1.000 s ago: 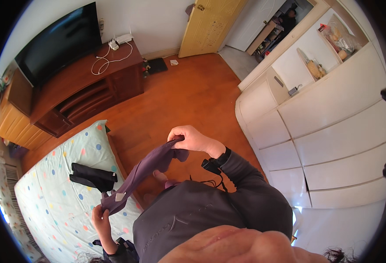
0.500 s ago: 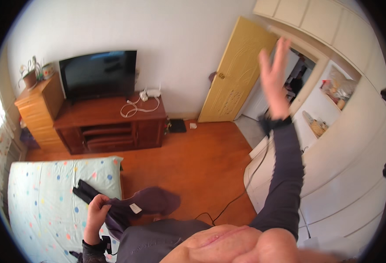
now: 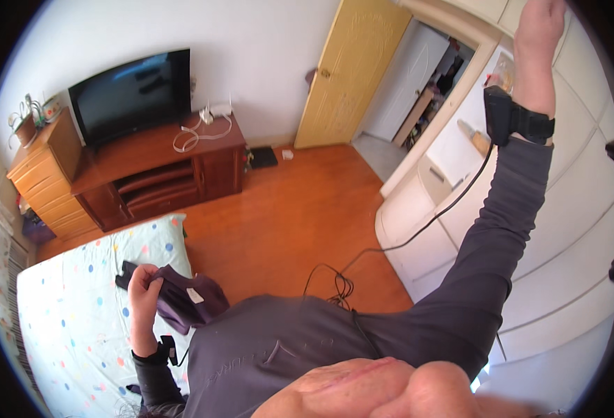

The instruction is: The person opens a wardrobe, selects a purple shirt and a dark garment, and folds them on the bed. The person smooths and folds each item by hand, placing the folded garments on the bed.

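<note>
My left hand (image 3: 143, 287) is closed on the edge of a dark purple garment (image 3: 189, 306) with a small white label, which hangs between the bed and my body. Beside that hand, a black strip of cloth or strap (image 3: 125, 274) lies on the bed. High at the upper right, my right hand (image 3: 540, 28) is raised against the cream wall cabinets (image 3: 510, 12), with the arm stretched out. The picture's upper edge cuts off its fingers, so their grip is hidden. A black wrist strap with a box (image 3: 500, 115) sits on that wrist, and a black cable runs from it.
The bed (image 3: 77, 292) has a pale dotted cover. A black cable (image 3: 342, 279) lies coiled on the wooden floor (image 3: 279, 223). Ahead stand a red-brown television cabinet (image 3: 216, 171), a television (image 3: 133, 94) and a yellow open door (image 3: 348, 70). White curved cabinets (image 3: 418, 230) line the right.
My right hand, with its fingers spread before, has moved up and right toward the upper cabinets. My left hand still holds the purple garment, which now hangs closer and more bunched. The view has shifted.
</note>
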### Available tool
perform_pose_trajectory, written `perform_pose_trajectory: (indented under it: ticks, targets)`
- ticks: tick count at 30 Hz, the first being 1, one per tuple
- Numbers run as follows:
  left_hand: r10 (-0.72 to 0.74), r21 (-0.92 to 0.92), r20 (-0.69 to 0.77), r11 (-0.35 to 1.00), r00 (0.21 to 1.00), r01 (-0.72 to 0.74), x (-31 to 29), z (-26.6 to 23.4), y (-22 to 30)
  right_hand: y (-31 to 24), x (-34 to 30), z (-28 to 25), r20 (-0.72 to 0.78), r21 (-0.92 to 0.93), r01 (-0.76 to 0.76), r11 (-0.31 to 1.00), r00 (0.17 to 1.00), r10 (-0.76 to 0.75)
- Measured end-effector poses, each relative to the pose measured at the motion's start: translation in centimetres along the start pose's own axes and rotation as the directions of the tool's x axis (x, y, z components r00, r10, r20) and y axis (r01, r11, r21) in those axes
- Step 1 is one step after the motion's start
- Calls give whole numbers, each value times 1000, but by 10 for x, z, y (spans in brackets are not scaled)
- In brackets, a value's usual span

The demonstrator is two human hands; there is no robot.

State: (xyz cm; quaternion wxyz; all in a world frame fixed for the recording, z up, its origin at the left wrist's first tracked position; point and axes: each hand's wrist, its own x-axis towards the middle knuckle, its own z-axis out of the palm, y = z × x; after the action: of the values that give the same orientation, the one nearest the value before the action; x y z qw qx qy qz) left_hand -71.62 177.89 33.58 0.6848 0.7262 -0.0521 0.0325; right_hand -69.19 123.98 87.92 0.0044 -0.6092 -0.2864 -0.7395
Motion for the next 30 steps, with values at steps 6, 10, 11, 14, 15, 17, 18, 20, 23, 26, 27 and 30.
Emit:
perform_pose_trajectory:
  ticks: [6, 10, 11, 14, 15, 17, 18, 20, 23, 26, 27, 30]
  targets:
    - [-23, 40, -60, 999, 998, 25, -25, -6, 7, -15, -187, 25, 321, 131, -526, 840, 824, 466]
    - [6, -12, -17, 1000, 1000, -7, -26, -4, 24, -81, -359, 51, 719, 97, -961, 261, 249, 649]
    - [1, -3, -16, 1000, 1000, -1, -24, -1, 29, -107, -398, 59, 820, 44, -962, 269, 189, 541]
    - [0, -2, -30, 1000, 1000, 0, -19, 10, 44, -203, -494, 66, 990, -75, -991, 114, -61, 123]
    - [2, -9, -40, 1000, 999, -2, -19, 13, 50, -239, -517, 68, 984, -179, -983, 51, -180, -8]
    - [23, -6, -63, 1000, 998, -24, -16, 17, 60, -298, -547, 65, 949, -142, -976, 163, -181, -258]
    - [29, 3, -59, 1000, 998, -29, -15, 17, 65, -325, -556, 64, 897, -192, -977, 90, -212, -387]
    - [36, -16, -51, 999, 998, -36, -13, 16, 73, -367, -564, 57, 854, 59, -995, 75, 12, -519]
    - [46, -34, -82, 998, 996, -49, -12, 14, 82, -415, -565, 62, 821, 219, -968, 127, 112, -560]
    - [99, -43, -101, 994, 990, -104, -14, 15, 90, -430, -564, 81, 733, -53, -998, 26, -56, -677]
    - [101, 9, -163, 995, 982, -100, -16, 16, 93, -431, -564, 84, 787, -42, -999, -13, -25, -616]
    - [94, 29, -297, 996, 950, -90, -28, 20, 101, -437, -562, 95, 850, 137, -971, -194, 216, -480]
